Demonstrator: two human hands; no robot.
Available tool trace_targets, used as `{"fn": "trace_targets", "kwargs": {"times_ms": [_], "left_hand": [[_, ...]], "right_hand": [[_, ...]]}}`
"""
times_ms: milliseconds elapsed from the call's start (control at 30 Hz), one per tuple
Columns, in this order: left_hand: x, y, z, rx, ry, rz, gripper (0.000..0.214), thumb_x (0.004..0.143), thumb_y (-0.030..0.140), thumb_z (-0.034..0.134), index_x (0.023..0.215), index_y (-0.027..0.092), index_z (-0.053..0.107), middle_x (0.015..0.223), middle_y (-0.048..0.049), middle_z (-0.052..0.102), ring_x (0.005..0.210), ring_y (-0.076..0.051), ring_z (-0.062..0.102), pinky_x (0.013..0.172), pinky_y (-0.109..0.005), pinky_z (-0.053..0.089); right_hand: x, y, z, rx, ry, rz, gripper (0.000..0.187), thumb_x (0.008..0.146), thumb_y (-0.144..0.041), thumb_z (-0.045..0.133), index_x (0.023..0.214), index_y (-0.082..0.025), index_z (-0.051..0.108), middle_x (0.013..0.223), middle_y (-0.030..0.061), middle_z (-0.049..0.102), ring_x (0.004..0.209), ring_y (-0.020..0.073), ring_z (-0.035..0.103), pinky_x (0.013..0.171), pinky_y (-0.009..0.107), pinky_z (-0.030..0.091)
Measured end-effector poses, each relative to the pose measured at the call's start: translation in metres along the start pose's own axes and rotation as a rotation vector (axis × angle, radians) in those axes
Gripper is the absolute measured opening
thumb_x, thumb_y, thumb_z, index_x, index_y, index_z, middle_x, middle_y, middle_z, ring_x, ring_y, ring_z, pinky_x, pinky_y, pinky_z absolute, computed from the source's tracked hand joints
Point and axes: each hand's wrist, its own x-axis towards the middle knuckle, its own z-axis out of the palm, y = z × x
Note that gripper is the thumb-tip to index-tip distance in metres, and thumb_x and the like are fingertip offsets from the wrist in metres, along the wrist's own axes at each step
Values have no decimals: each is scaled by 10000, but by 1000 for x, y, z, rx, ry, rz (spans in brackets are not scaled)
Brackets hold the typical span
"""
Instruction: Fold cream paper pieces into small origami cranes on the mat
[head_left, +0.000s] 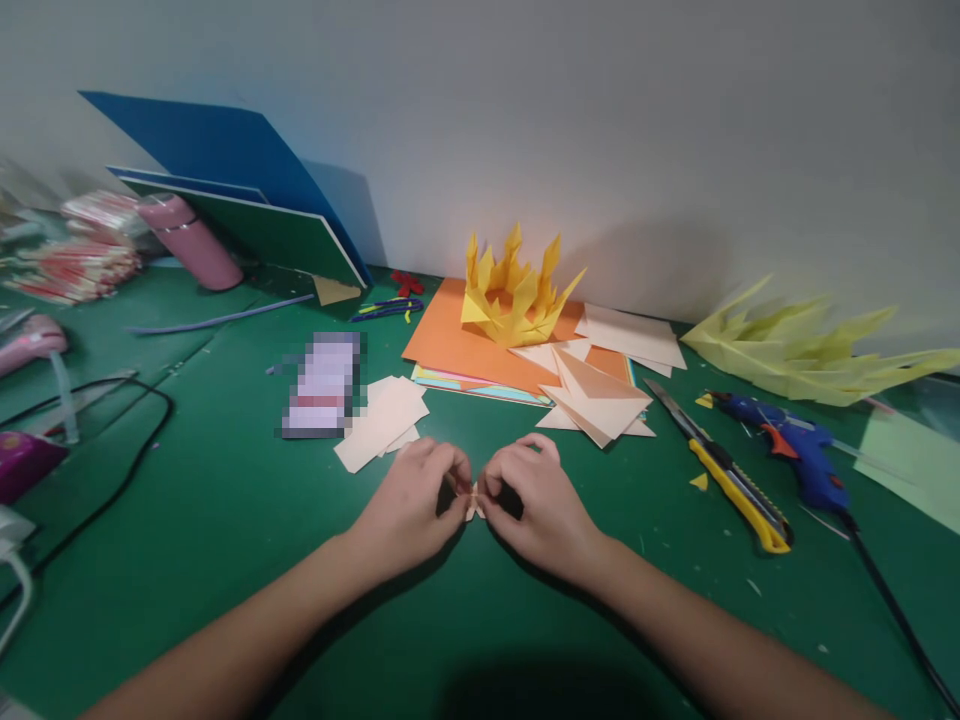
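Green tabletop [225,500] bears a spiky yellow paper crown [517,326], slim cutter [731,482] and blue glue gun [814,458], while left hand [416,495] and right hand [538,502] pinch small peach paper [474,502].

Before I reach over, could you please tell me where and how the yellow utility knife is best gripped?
I'd probably grip the utility knife by its yellow handle, coming from above at the near end: it lies flat and slanted, its blade pointing away toward the wall, with the glue gun close on its right.
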Motion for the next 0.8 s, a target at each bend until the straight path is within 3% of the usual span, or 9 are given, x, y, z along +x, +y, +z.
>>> {"fn": "trace_targets", "kwargs": {"times_ms": [267,533,800], "left_hand": [[-4,3,8,8,93,60,174,690,47,476,762,204,458,691,-3,582,671,-169,548,617,-298,436],[-4,2,11,-23,112,-8,156,684,75,485,736,212,434,677,3,572,661,-161,544,618,-296,439],[1,2,1,-61,97,-88,121,744,121,508,711,210,432,708,-2,615,686,-171,544,669,-327,415]], "right_hand": [[-3,1,3,15,-23,-66,165,724,-71,462,692,-209,378,626,-48,547,613,128,509,766,307,287],[-3,1,5,64,27,-43,201,754,-67,448,697,-213,322,630,-49,580,597,124,520,759,309,290],[1,3,0,39,65,31,189,793,-52,442,693,-207,396,677,-33,636,654,137,563,757,325,298]]}}
